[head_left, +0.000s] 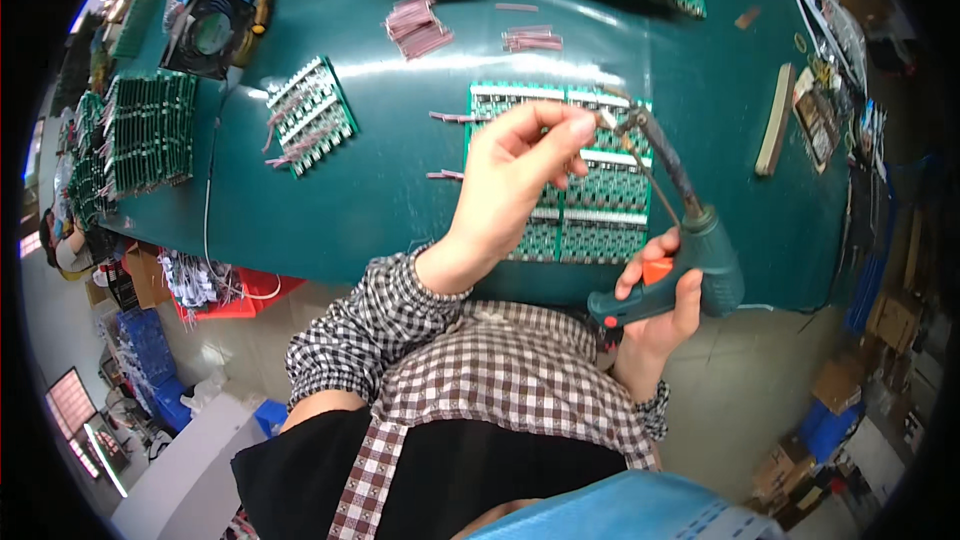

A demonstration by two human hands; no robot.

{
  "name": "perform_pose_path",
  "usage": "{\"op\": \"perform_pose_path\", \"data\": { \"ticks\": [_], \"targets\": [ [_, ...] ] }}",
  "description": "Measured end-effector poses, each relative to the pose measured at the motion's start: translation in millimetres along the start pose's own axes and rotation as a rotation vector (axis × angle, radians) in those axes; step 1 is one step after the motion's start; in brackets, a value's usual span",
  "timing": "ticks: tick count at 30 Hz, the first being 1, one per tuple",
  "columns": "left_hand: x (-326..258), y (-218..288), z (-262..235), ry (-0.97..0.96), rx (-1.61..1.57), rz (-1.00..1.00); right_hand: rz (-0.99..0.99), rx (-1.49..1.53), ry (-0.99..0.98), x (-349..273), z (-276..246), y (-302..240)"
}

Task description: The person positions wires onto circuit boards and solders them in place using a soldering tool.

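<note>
Soldering step in hand, by my read: green work mat point(400, 190) carried a panel of green circuit boards point(590, 210) under both hands. Right hand point(660, 315) gripped the teal soldering gun point(690, 260); left hand point(515, 175) pinched thin solder wire point(645, 175) at its tip. Next move needed steady tip contact. Pink strip bundle point(418, 27) lay further back.
</note>
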State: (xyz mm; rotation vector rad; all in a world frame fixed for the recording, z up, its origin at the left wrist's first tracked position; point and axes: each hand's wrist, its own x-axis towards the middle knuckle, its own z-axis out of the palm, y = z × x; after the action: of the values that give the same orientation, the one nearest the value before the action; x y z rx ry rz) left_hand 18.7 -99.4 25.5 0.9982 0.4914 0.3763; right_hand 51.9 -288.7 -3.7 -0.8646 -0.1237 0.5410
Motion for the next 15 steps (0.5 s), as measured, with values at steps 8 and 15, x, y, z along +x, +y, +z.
{"op": "perform_pose_path", "data": {
  "ticks": [8,15],
  "targets": [
    [-1,-10,1,-0.002,-0.06,-0.046,0.044,-0.053,-0.015,-9,-2,1],
    [-4,-14,-5,0.01,-0.109,-0.085,0.075,-0.048,-0.023,-15,-6,7]
  ]
}}
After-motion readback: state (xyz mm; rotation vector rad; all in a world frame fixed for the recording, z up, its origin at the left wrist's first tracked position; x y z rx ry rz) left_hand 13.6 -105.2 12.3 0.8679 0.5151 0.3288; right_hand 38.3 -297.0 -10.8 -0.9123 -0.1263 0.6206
